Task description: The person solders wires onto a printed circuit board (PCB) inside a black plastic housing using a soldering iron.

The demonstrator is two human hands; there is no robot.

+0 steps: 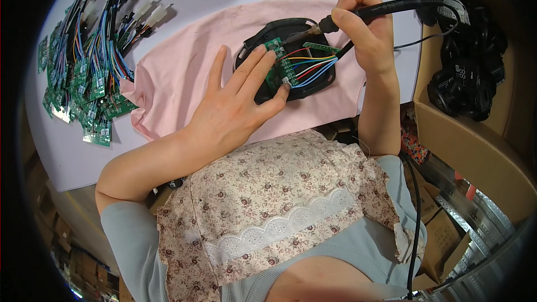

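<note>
A black oval housing [313, 86] lies on a pink cloth [184, 61] on the white table. Inside it sits a small green circuit board [281, 67] with several coloured wires [313, 67] running to a second small green board [320, 48]. My left hand [238, 103] lies flat on the cloth, its fingertips pressing the green circuit board down. My right hand [366, 28] grips a black soldering iron [386, 6] like a pen, its tip resting at the top of the board.
A heap of green circuit boards with coloured wire looms [89, 61] covers the table's left side. A cardboard box [464, 134] holding several black housings [467, 67] stands at the right. The iron's black cable runs past the table's right edge.
</note>
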